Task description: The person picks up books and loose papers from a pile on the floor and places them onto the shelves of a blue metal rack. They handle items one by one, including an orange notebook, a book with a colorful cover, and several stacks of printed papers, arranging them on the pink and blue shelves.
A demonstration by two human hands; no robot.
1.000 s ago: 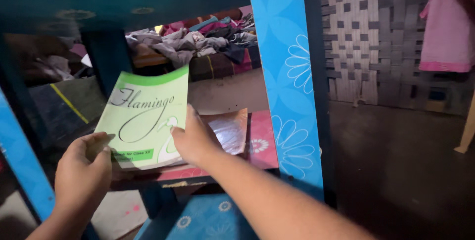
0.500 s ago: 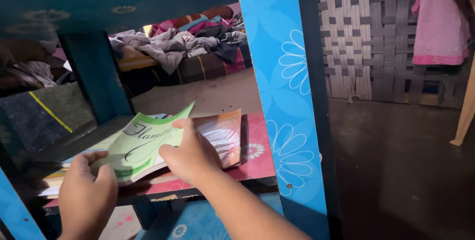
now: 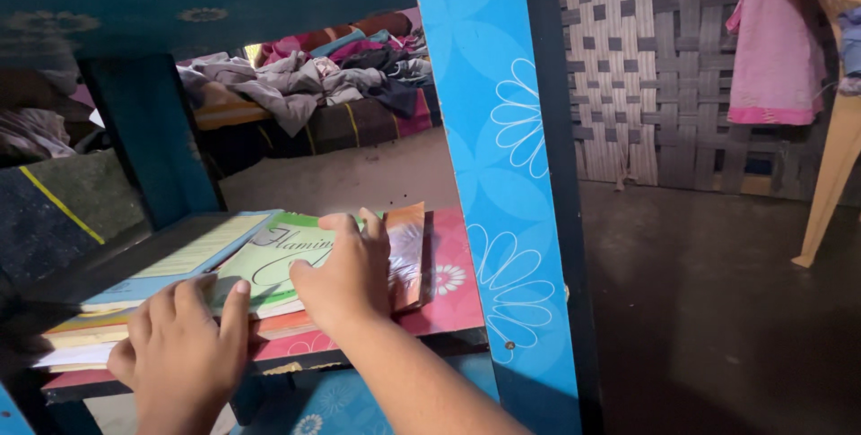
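A thin light-green book point(image 3: 280, 256) lies flat on a low stack of books point(image 3: 108, 314) on the pink flowered shelf point(image 3: 453, 296) of a blue rack. My right hand point(image 3: 345, 278) presses flat on the green book's right side, fingers spread over an orange-edged glossy book point(image 3: 408, 251) beside it. My left hand point(image 3: 184, 350) rests on the stack's front edge, fingertips touching the green book's lower left corner. A blue-covered book point(image 3: 170, 265) sits at the left of the stack.
A blue rack post with white flower prints point(image 3: 489, 157) stands right of the shelf. Behind the rack lies a heap of clothes point(image 3: 305, 81). A woven wall point(image 3: 655, 67), a hanging pink cloth point(image 3: 776, 40) and a tan chair leg point(image 3: 830, 175) are at the right above a dark floor.
The green book went from upright in both hands to tilted, then flat on the stack. Both hands followed it down and now press on it.
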